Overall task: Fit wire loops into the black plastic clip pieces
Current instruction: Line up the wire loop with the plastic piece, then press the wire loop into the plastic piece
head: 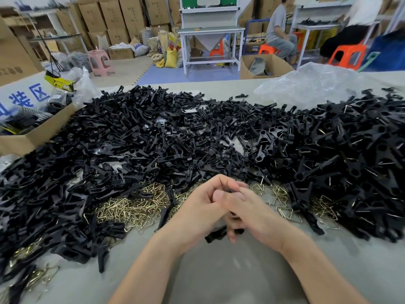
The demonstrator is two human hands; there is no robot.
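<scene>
Pressing together above the bare counter, the left hand and right hand are both clenched round one black clip piece, whose end pokes out below the fingers. Whether a loop sits inside, I cannot tell. Just beyond lie the brass wire loops, then the heap of clips. A loop seated crooked could bend or spring free under that squeeze.
</scene>
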